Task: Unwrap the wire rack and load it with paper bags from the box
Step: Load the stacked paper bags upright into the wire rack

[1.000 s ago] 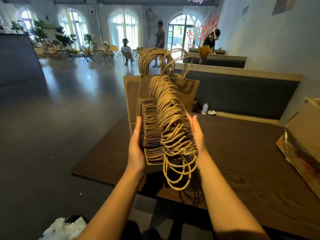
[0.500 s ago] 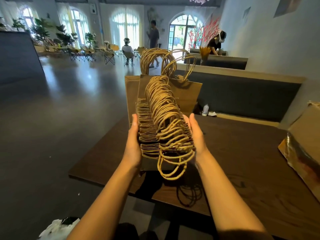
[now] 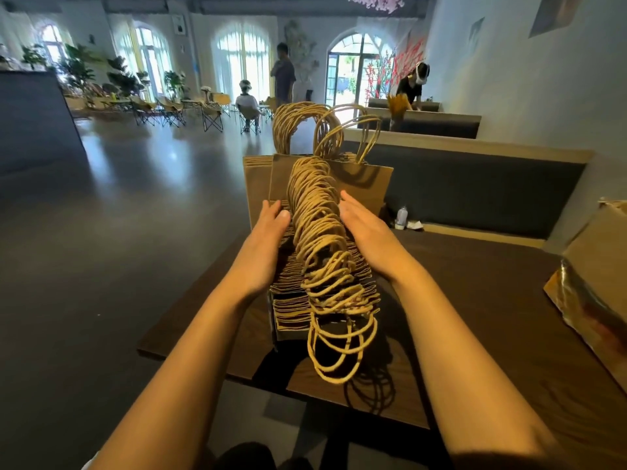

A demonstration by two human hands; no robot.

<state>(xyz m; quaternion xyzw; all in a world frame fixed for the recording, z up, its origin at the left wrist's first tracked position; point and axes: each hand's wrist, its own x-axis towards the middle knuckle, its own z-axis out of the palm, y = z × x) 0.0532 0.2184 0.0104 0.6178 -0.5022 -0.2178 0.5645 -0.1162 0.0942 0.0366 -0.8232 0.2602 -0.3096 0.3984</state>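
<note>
Your left hand (image 3: pixel 271 220) lies flat, fingers straight and together, pressed on the top edges of the row of paper bags (image 3: pixel 288 283). Your right hand (image 3: pixel 364 225) mirrors it on the other side: palm turned inward, fingers extended, resting along the bags' far edge. Neither hand curls around anything (both are released, merely touching). Between your two hands runs the long coil of twisted paper handles (image 3: pixel 322 252), spilling toward you past your wrists. Both forearms reach forward, roughly parallel, converging slightly on the stack.

The bags stand packed in the wire rack (image 3: pixel 273 320), whose dark frame shows just below your left wrist, on the wooden table (image 3: pixel 492 300). Beyond your fingertips stand taller bags (image 3: pixel 366 184) with upright handle loops. Well right of your right arm sits the cardboard box (image 3: pixel 597 266), its side wrapped in shiny film.
</note>
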